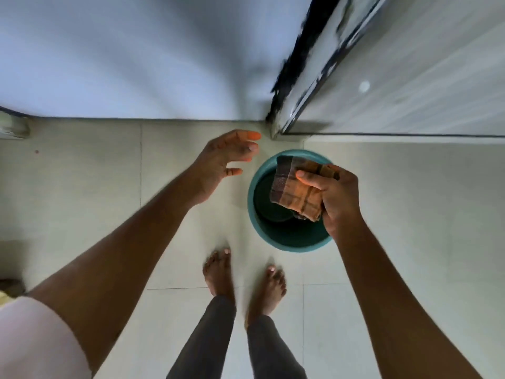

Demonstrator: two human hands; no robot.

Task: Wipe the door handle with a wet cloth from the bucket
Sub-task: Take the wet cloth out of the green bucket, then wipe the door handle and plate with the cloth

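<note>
the right hand (337, 199), right of centre in the frame, is clenched around a folded brown-and-orange checked cloth (296, 191), thumb across its top face and fingers wrapped behind, and holds it directly above the teal bucket (255, 220) that stands on the pale tiled floor (82, 187) just in front of the person's bare feet (218, 272). the left hand (224, 162), a little left of centre, is released and empty, fingers spread and reaching toward the bucket's rim without touching it. whether the cloth is dripping cannot be told; the bucket's inside is dark and any water line is hard to make out. the door (410, 77) fills the upper right of the frame with its worn dark edge (297, 58) running down to the floor corner, but the door handle is not in view, so it probably sits above the top of the frame. the step in hand looks like getting the cloth ready over the bucket. to do it well, the free left hand could join the right and wring the cloth while it hangs inside the rim, so runoff falls into the bucket and not onto the tiles by the feet, where a wet patch could be slippery. keeping the cloth folded into a firm pad would give a clean face to wrap round the handle once the gaze lifts to find it.
</note>
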